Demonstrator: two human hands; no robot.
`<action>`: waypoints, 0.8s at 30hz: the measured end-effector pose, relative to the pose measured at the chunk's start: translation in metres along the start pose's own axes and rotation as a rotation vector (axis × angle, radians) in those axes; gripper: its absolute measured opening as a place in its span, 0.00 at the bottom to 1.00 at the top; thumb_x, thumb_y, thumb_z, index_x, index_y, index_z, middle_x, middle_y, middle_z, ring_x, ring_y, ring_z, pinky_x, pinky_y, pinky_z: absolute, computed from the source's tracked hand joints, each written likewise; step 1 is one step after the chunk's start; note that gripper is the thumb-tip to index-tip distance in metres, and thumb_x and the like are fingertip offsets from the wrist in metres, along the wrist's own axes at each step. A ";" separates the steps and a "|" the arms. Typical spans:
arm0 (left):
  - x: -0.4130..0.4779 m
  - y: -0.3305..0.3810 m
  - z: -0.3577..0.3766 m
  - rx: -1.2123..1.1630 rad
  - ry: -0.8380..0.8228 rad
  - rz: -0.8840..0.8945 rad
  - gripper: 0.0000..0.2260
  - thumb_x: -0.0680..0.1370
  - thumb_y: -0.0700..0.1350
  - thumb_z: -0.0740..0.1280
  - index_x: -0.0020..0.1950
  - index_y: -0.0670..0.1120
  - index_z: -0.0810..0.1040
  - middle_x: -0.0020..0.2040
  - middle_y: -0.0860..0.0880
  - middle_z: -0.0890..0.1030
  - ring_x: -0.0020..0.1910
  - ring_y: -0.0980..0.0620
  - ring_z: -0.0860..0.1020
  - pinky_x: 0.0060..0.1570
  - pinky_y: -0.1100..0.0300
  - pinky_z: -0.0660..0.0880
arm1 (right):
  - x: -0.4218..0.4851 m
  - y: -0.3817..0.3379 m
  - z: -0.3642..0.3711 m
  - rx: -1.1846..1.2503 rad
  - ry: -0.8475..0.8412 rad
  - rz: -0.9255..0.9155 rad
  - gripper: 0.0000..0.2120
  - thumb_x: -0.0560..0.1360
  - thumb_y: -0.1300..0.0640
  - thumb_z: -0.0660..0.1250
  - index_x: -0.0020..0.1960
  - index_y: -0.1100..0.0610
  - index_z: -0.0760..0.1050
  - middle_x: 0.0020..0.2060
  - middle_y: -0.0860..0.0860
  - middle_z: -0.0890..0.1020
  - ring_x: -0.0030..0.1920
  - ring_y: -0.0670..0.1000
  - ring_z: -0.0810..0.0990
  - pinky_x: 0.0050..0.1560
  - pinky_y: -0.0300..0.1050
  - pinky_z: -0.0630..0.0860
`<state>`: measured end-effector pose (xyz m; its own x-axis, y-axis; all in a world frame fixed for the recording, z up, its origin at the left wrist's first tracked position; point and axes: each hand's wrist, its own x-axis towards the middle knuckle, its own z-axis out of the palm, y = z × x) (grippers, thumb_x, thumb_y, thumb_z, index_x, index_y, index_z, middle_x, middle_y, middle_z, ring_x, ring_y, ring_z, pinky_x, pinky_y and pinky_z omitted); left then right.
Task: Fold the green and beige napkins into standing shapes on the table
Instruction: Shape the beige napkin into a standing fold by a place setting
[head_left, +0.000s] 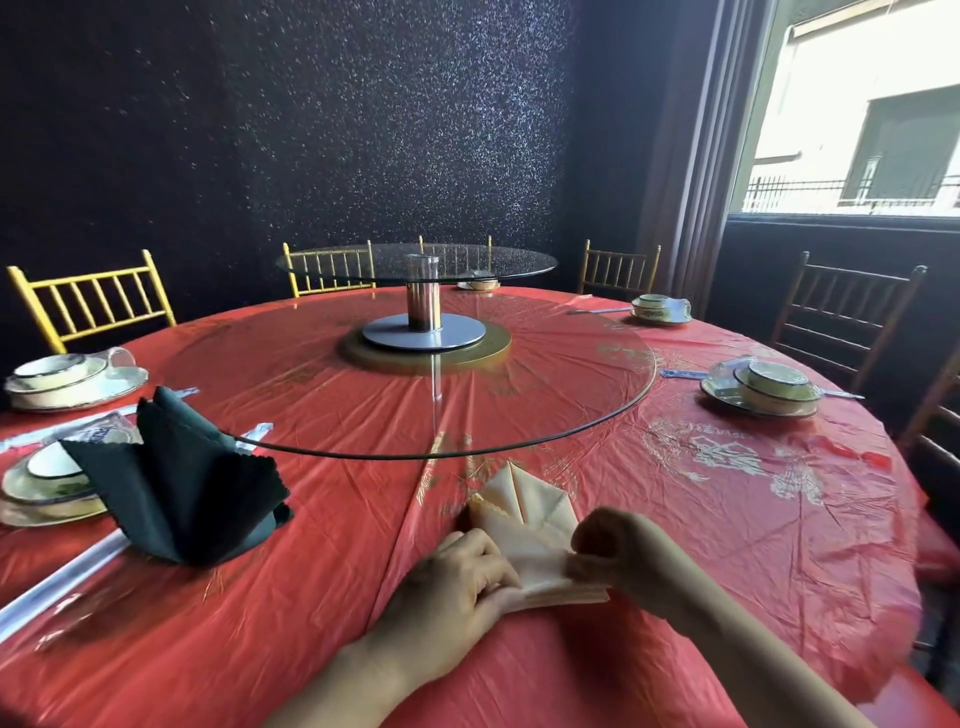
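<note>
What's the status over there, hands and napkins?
Left hand holds beige napkin down. Right hand pinches its near corner. Green napkin standing at left. Glass turntable rim just beyond.

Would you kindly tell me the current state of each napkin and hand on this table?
Dark green cloth napkin: folded, standing fanned out on the red plastic tablecloth.
Beige cloth napkin: partly folded, lying low, held by both hands.
Left hand: grips the napkin's near left edge.
Right hand: fingers pinch its right edge.
Pale ceramic bowl at far right: sits on a plate.
</note>
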<state>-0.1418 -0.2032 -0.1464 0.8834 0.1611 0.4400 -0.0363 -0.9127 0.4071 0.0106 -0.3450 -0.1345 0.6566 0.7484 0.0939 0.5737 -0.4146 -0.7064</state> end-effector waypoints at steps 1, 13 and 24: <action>0.004 0.002 -0.003 -0.007 -0.010 -0.034 0.09 0.77 0.51 0.63 0.47 0.48 0.80 0.43 0.58 0.72 0.47 0.62 0.70 0.49 0.73 0.64 | 0.000 0.001 0.001 -0.033 0.003 -0.019 0.09 0.67 0.58 0.72 0.36 0.49 0.72 0.29 0.45 0.74 0.30 0.40 0.69 0.33 0.35 0.66; 0.007 0.005 0.011 0.365 -0.429 -0.302 0.27 0.80 0.59 0.42 0.76 0.50 0.38 0.76 0.55 0.35 0.74 0.60 0.35 0.73 0.50 0.35 | -0.011 0.014 0.012 -0.164 0.063 -0.260 0.08 0.74 0.56 0.67 0.41 0.45 0.71 0.41 0.46 0.74 0.39 0.38 0.72 0.42 0.28 0.65; 0.012 0.000 0.001 0.356 -0.565 -0.270 0.28 0.80 0.60 0.42 0.75 0.51 0.35 0.74 0.51 0.32 0.72 0.57 0.32 0.73 0.53 0.32 | -0.013 0.024 0.019 -0.303 0.067 -0.276 0.08 0.73 0.43 0.55 0.49 0.43 0.59 0.46 0.47 0.69 0.48 0.49 0.71 0.50 0.36 0.66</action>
<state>-0.1303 -0.2011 -0.1418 0.9503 0.2673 -0.1599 0.2869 -0.9510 0.1156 0.0062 -0.3547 -0.1658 0.4823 0.8218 0.3033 0.8444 -0.3440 -0.4107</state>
